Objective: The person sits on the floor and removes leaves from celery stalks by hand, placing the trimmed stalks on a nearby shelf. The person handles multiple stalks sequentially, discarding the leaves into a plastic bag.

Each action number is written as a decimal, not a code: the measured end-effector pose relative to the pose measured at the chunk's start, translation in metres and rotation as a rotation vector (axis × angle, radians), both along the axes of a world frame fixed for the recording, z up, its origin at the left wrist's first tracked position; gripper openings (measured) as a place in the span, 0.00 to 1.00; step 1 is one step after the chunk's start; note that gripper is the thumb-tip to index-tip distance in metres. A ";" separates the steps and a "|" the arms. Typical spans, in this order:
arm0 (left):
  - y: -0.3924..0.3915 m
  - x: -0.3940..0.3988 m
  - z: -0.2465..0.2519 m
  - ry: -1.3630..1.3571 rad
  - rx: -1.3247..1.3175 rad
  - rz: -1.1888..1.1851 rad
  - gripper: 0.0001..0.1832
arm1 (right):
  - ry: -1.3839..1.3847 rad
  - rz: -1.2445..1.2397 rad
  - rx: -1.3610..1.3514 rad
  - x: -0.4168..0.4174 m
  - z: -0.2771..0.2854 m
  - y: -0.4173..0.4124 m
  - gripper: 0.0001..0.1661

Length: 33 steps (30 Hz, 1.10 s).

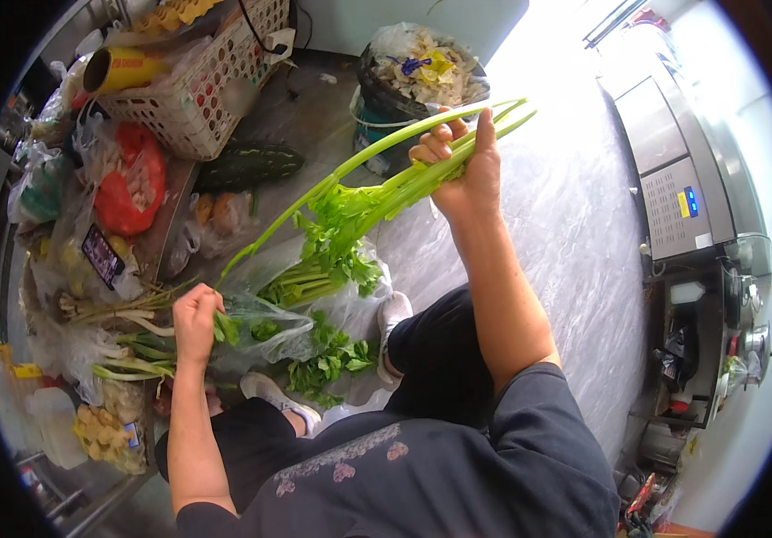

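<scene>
My right hand (pixel 470 165) is closed around several green celery stalks (pixel 419 171), their cut ends pointing up and right and their leaves hanging down to the left. One long thin stalk (pixel 291 205) runs from that hand down to my left hand (pixel 195 323), whose fingers pinch its leafy end. Below, a bunch of celery (pixel 302 282) lies in a clear plastic bag (pixel 352 313) on the floor. Loose celery leaves (pixel 328 366) lie between my shoes.
A lined waste bucket (pixel 392 94) full of peelings stands ahead. A dark green gourd (pixel 251 165) lies near a white plastic crate (pixel 184 101). At left are spring onions (pixel 116 309), a red bag of garlic (pixel 130 181) and a phone (pixel 102 255). Steel appliances (pixel 668 181) line the right.
</scene>
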<state>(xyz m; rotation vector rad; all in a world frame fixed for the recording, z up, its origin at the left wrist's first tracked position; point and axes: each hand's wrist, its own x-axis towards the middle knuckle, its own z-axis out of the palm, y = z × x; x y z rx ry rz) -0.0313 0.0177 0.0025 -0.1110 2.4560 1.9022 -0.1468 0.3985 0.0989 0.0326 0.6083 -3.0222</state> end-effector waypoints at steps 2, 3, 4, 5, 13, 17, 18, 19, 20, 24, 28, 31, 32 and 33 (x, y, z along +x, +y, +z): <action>-0.003 -0.003 -0.004 -0.081 0.250 0.171 0.14 | 0.023 0.006 0.085 0.000 0.001 0.001 0.34; -0.010 -0.003 -0.009 -0.091 0.343 0.266 0.15 | 0.025 0.029 0.102 0.000 -0.002 -0.003 0.34; -0.007 -0.003 -0.001 -0.150 0.333 0.371 0.16 | 0.052 0.074 0.078 0.001 -0.005 -0.004 0.34; -0.019 -0.001 -0.007 -0.160 0.399 0.427 0.15 | 0.089 0.076 0.076 0.001 -0.010 -0.002 0.35; 0.004 0.017 0.001 -0.379 0.428 0.114 0.09 | -0.004 -0.128 0.063 -0.001 -0.001 0.008 0.31; 0.065 0.045 -0.013 -0.331 0.187 -0.383 0.11 | -0.010 -0.103 0.039 0.001 -0.004 0.001 0.31; 0.075 0.053 -0.021 -0.301 0.168 -0.484 0.14 | -0.014 -0.097 0.042 0.002 -0.004 -0.001 0.31; 0.084 0.056 -0.017 -0.452 -0.022 -0.579 0.23 | -0.035 -0.094 0.044 0.002 -0.003 -0.003 0.30; 0.088 0.062 -0.018 -0.358 -0.099 -0.618 0.28 | -0.056 -0.092 0.047 0.003 -0.001 -0.005 0.30; 0.084 0.063 -0.028 -0.163 -0.206 -0.490 0.38 | -0.021 0.033 0.005 0.008 -0.004 -0.014 0.31; 0.073 0.039 -0.022 -0.228 0.127 -0.228 0.24 | 0.018 0.144 0.074 0.019 -0.011 -0.043 0.35; 0.084 0.032 0.002 0.108 -0.033 -0.072 0.24 | -0.027 0.155 0.133 0.036 -0.001 -0.075 0.36; 0.088 0.030 0.007 0.226 -0.115 -0.032 0.24 | -0.009 0.204 0.083 0.041 0.001 -0.081 0.37; 0.091 0.030 0.007 0.157 -0.023 -0.067 0.23 | -0.001 0.191 0.106 0.047 0.006 -0.090 0.38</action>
